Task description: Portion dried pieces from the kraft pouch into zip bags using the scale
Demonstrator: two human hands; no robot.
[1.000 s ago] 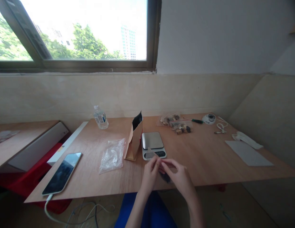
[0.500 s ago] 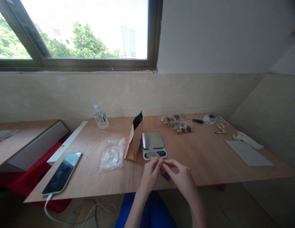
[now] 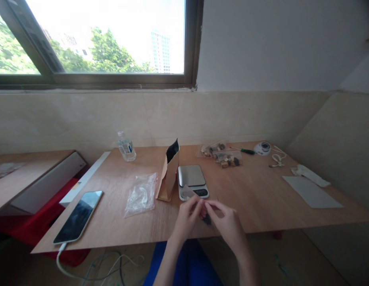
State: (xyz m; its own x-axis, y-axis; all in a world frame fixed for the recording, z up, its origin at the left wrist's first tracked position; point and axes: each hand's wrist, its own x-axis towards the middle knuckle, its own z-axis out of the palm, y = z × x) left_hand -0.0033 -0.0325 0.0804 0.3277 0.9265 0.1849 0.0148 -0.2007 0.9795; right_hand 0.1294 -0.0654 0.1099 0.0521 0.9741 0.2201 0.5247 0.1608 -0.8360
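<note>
Both my hands meet above the table's near edge, just in front of a small kitchen scale (image 3: 191, 181). My left hand (image 3: 187, 217) and my right hand (image 3: 226, 222) pinch together on a small clear plastic bag (image 3: 189, 193) with a red strip, whose top sticks up over the scale's display. Something dark shows between the hands, too small to name. A brown paper pouch (image 3: 169, 173) stands open and upright left of the scale. An empty crumpled clear bag (image 3: 140, 194) lies flat further left.
A phone (image 3: 77, 216) on a cable lies at the table's left front corner. A water bottle (image 3: 126, 147) stands at the back left. Filled clear bags (image 3: 222, 155), a green-handled screwdriver (image 3: 243, 151), a round white device (image 3: 262, 148) and a grey sheet (image 3: 312, 192) lie to the right.
Both hands have stayed together on the small bag, shifting slightly away from me toward the scale. Nothing else on the table has moved.
</note>
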